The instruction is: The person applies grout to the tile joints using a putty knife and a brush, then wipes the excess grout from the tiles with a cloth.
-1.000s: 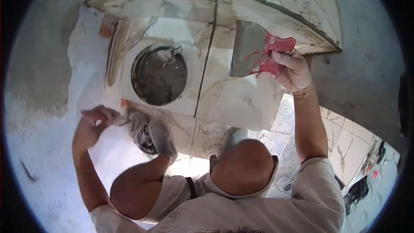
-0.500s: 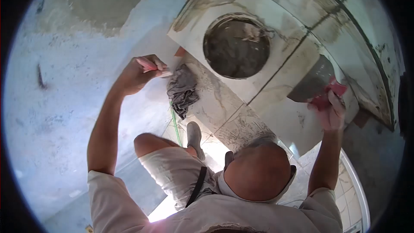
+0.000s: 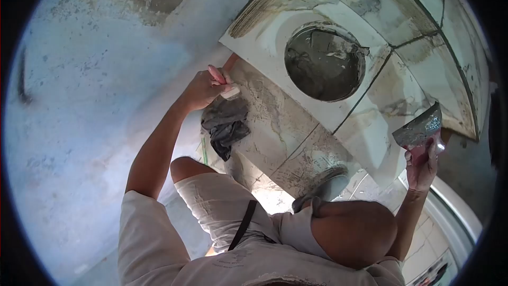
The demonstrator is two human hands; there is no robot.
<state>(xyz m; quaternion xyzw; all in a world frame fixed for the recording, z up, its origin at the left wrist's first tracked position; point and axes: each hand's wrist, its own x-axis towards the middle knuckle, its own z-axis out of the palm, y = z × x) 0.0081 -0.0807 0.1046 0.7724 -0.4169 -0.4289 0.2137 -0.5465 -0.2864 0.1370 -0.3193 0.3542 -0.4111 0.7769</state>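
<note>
My left hand point(image 3: 203, 91) is closed round the red handle of a small brush point(image 3: 230, 91) with a pale, flat end, held above a crumpled dark grey cloth point(image 3: 226, 122). On the right, my right hand point(image 3: 422, 169) grips the red handle of a wide putty knife point(image 3: 420, 130). Its broad blade is smeared with grey and points up and left, near the edge of the tiled surface. Between the hands is a round opening point(image 3: 324, 66) in the white tile, with grey, wet-looking matter and a pale scrap inside.
Marbled tiles point(image 3: 373, 92) with dark joints and brown smears surround the opening. A pale, patchy bluish surface point(image 3: 95, 122) fills the left. My bent knees point(image 3: 354, 228) are below, with a grey boot point(image 3: 333, 185) by the tiles. A white curved edge point(image 3: 455, 206) runs at lower right.
My right hand has drawn the putty knife back from the tiles, down and right, and its blade has turned. My left hand with the brush has shifted right. The view has moved too.
</note>
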